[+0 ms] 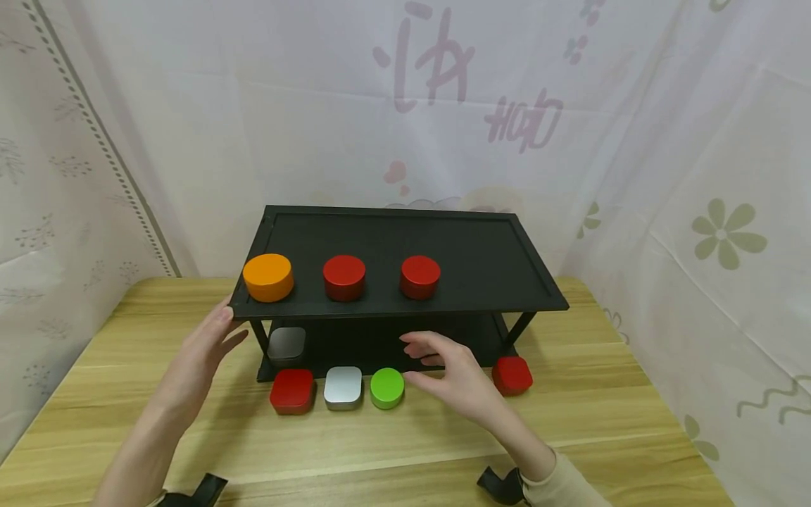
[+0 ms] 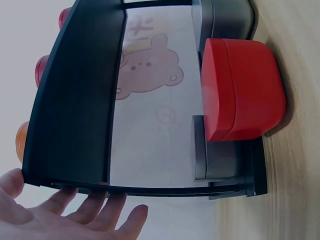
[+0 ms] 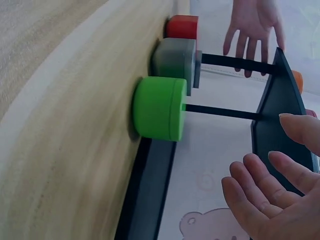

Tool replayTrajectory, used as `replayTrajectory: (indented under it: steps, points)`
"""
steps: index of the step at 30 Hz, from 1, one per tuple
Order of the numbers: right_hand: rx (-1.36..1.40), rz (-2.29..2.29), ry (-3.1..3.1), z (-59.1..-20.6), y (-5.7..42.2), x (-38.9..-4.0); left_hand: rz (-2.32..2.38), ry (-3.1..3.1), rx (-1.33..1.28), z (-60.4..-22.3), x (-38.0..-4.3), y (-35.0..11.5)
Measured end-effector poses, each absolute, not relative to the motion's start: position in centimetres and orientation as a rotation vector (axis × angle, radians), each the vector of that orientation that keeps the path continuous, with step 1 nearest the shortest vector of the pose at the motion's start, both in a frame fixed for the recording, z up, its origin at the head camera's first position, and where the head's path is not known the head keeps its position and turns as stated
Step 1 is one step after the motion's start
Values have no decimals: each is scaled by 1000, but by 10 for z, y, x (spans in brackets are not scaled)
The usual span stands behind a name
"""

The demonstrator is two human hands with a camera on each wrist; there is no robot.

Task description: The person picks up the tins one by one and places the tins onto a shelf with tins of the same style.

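Observation:
My left hand (image 1: pixel 200 348) touches the front left corner of a black two-tier shelf (image 1: pixel 405 236), the thumb at the corner and the spread fingers along the side edge. My right hand (image 1: pixel 450 370) hovers before the lower tier with nothing in it, fingers loosely bent, thumb tip close beside a round green tin (image 1: pixel 386 388). Left of that tin stand a square silver tin (image 1: pixel 343 388) and a square red tin (image 1: pixel 293 391), in a row on the table along the shelf's front. A square grey tin (image 1: pixel 287 344) sits on the lower tier's left end.
On the upper tier stand a round orange tin (image 1: pixel 269 277) and two round red tins, one in the middle (image 1: pixel 344 277) and one further right (image 1: pixel 420 277). Another red tin (image 1: pixel 512 375) is by the shelf's right end. Printed cloth (image 1: pixel 285 127) hangs behind the wooden table (image 1: pixel 355 465).

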State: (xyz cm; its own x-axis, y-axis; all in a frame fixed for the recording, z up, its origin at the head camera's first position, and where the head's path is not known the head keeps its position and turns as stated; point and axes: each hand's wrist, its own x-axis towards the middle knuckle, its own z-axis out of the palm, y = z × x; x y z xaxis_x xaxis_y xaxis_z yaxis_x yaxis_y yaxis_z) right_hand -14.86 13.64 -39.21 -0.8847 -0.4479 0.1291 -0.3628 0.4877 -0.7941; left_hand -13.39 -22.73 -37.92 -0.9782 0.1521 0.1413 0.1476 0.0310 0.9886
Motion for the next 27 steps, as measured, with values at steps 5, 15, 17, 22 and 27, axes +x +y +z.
replayTrajectory:
  steps: [5, 15, 17, 22, 27]
  points:
    - [-706, -1275, 2634, -398, 132, -149, 2138, 2226, 352, -378, -134, -230]
    - [-688, -1156, 2631, -409, 121, -148, 2144, 2188, 357, -376, -133, -232]
    - [-682, -1138, 2635, -411, 120, -149, 2151, 2182, 360, -376, -133, -232]
    - [-668, -1090, 2647, -417, 118, -151, 2146, 2183, 375, -375, -134, -231]
    - [-686, -1036, 2646, -421, 116, -154, 2154, 2182, 405, -377, -134, -231]
